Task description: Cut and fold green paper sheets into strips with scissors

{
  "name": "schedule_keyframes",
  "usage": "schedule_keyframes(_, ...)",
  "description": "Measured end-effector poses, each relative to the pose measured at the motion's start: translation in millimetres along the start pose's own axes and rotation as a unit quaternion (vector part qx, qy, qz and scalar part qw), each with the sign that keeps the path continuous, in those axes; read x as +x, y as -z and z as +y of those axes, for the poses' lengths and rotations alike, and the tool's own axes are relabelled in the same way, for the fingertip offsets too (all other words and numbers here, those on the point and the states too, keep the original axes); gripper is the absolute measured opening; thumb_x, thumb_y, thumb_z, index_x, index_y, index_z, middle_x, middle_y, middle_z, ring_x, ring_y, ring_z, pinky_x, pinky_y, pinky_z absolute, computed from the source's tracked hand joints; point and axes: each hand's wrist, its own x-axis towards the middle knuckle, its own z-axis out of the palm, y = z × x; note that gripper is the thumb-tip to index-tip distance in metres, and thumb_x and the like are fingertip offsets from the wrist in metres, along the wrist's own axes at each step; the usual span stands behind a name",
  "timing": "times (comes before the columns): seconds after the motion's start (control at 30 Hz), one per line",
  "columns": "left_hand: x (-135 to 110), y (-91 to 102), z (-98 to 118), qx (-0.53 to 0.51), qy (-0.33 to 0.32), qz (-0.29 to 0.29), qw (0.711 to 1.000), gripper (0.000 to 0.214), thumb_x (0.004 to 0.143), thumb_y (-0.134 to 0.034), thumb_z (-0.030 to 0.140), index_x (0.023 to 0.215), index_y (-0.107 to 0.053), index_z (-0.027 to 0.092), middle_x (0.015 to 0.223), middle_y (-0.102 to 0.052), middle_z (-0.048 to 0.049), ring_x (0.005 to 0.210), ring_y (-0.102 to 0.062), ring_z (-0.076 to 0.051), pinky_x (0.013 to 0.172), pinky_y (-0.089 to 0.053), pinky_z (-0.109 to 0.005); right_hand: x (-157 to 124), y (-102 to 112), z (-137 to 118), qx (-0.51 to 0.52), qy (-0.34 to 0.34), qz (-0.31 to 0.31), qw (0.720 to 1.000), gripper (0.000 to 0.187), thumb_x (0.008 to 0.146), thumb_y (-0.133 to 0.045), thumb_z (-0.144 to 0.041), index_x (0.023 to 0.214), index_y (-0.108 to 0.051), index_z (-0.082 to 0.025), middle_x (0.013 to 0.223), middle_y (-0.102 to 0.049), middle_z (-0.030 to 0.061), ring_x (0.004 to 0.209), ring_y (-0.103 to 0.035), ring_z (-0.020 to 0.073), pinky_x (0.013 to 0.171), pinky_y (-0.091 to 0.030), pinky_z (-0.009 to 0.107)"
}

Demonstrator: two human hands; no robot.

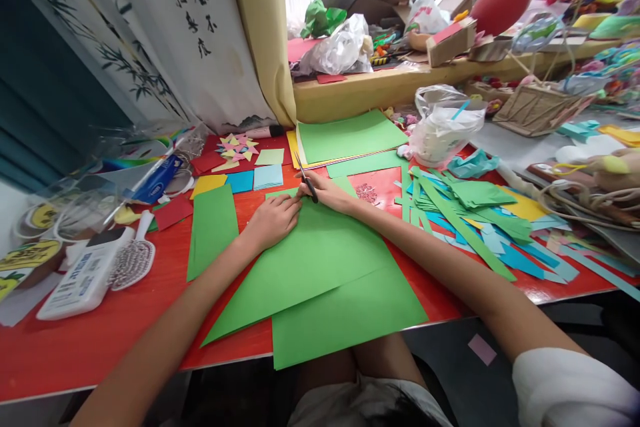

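My right hand (327,193) is closed on a pair of scissors (313,195) with dark handles, the blades pointing up and away from me. My left hand (275,219) lies flat on a large green sheet of paper (305,267), its fingertips close to those of my right hand. That sheet lies slantwise over another green sheet (350,323), which reaches past the table's front edge. Left of my left hand lies a narrower green paper piece (214,230). Whether the blades touch any paper is hard to see.
Green and blue paper strips (465,213) heap up on the right. Behind are stacked green sheets (350,137) and a plastic bag-wrapped tub (440,133). Small coloured squares (269,176), a hairbrush (133,263) and a white box-like item (85,273) lie on the left of the red table (125,340).
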Motion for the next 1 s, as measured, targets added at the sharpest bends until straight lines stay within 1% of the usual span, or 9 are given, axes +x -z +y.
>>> schedule_keyframes(0.13, -12, 2.9, 5, 0.006, -0.006, 0.021, 1.0, 0.037, 0.094, -0.036, 0.023, 0.12, -0.06, 0.013, 0.117, -0.065, -0.0135, 0.111, -0.057, -0.024, 0.093, -0.047, -0.042, 0, -2, -3, -0.08, -0.009, 0.015, 0.997, 0.056, 0.087, -0.041, -0.056, 0.127, -0.043, -0.017, 0.102, -0.067, 0.0094, 0.095, -0.06, 0.0212, 0.089, -0.043, 0.038)
schedule_keyframes(0.23, -36, 12.7, 15, 0.023, -0.01, 0.024, 0.999, 0.037, 0.094, -0.036, 0.023, 0.122, -0.058, 0.015, 0.12, -0.064, -0.0108, 0.11, -0.058, -0.023, 0.092, -0.048, -0.04, 0, -5, -4, -0.134, 0.007, 0.023, 0.991, 0.057, 0.087, -0.04, -0.056, 0.126, -0.045, -0.015, 0.103, -0.066, 0.0111, 0.095, -0.06, 0.0237, 0.086, -0.043, 0.039)
schedule_keyframes(0.33, -75, 29.1, 30, 0.023, 0.005, 0.022, 0.999, 0.036, 0.093, -0.039, 0.021, 0.124, -0.056, 0.015, 0.123, -0.063, -0.0083, 0.111, -0.058, -0.022, 0.093, -0.048, -0.039, 0, -6, -5, -0.166, 0.021, 0.033, 0.985, 0.054, 0.088, -0.039, -0.055, 0.124, -0.046, -0.016, 0.102, -0.066, 0.0107, 0.094, -0.06, 0.0245, 0.083, -0.043, 0.038)
schedule_keyframes(0.47, -141, 55.3, 52, 0.029, 0.026, -0.003, 0.999, 0.037, 0.091, -0.042, 0.017, 0.126, -0.054, 0.014, 0.126, -0.062, -0.0076, 0.114, -0.057, -0.019, 0.095, -0.048, -0.035, 0, -7, -5, -0.172, 0.027, 0.042, 0.984, 0.047, 0.089, -0.038, -0.052, 0.119, -0.049, -0.017, 0.094, -0.066, 0.0087, 0.089, -0.059, 0.0239, 0.08, -0.043, 0.037)
schedule_keyframes(0.63, -206, 83.1, 76, 0.065, 0.051, -0.034, 0.996, 0.042, 0.088, -0.047, 0.015, 0.13, -0.05, 0.014, 0.131, -0.057, -0.0071, 0.118, -0.054, -0.019, 0.099, -0.046, -0.034, 0, -7, -4, -0.161, 0.045, 0.044, 0.985, 0.044, 0.089, -0.037, -0.052, 0.113, -0.05, -0.017, 0.087, -0.067, 0.0067, 0.099, -0.056, 0.0244, 0.09, -0.04, 0.041)
schedule_keyframes(0.73, -223, 94.3, 88, 0.077, 0.067, -0.048, 0.994, 0.046, 0.088, -0.046, 0.016, 0.134, -0.046, 0.015, 0.135, -0.054, -0.0064, 0.123, -0.051, -0.019, 0.102, -0.044, -0.034, -1, -7, -5, -0.155, 0.048, 0.044, 0.986, 0.046, 0.089, -0.036, -0.052, 0.115, -0.049, -0.016, 0.087, -0.067, 0.0069, 0.1, -0.055, 0.0239, 0.097, -0.035, 0.043)
schedule_keyframes(0.83, -232, 101.7, 99, 0.107, 0.081, -0.056, 0.989, 0.045, 0.088, -0.045, 0.02, 0.132, -0.048, 0.015, 0.134, -0.055, -0.0062, 0.121, -0.053, -0.02, 0.1, -0.045, -0.035, -3, -7, -4, -0.148, 0.044, 0.038, 0.987, 0.049, 0.089, -0.038, -0.053, 0.119, -0.047, -0.015, 0.09, -0.067, 0.0077, 0.103, -0.054, 0.0242, 0.104, -0.027, 0.046)
schedule_keyframes(0.93, -240, 108.6, 107, 0.159, 0.119, -0.067, 0.978, 0.04, 0.087, -0.041, 0.019, 0.122, -0.059, 0.011, 0.126, -0.061, -0.0107, 0.113, -0.058, -0.024, 0.095, -0.047, -0.04, -4, -6, -2, -0.129, 0.033, 0.019, 0.991, 0.052, 0.089, -0.038, -0.054, 0.125, -0.044, -0.016, 0.093, -0.067, 0.0072, 0.108, -0.053, 0.0241, 0.107, -0.021, 0.048)
schedule_keyframes(1.0, -242, 114.9, 112, 0.196, 0.151, -0.104, 0.963, 0.036, 0.084, -0.04, 0.015, 0.109, -0.066, 0.009, 0.118, -0.065, -0.0143, 0.11, -0.059, -0.028, 0.094, -0.047, -0.044, -4, -5, 0, -0.112, 0.026, 0.01, 0.993, 0.054, 0.089, -0.037, -0.054, 0.127, -0.043, -0.017, 0.096, -0.067, 0.0072, 0.111, -0.051, 0.0242, 0.107, -0.021, 0.048)
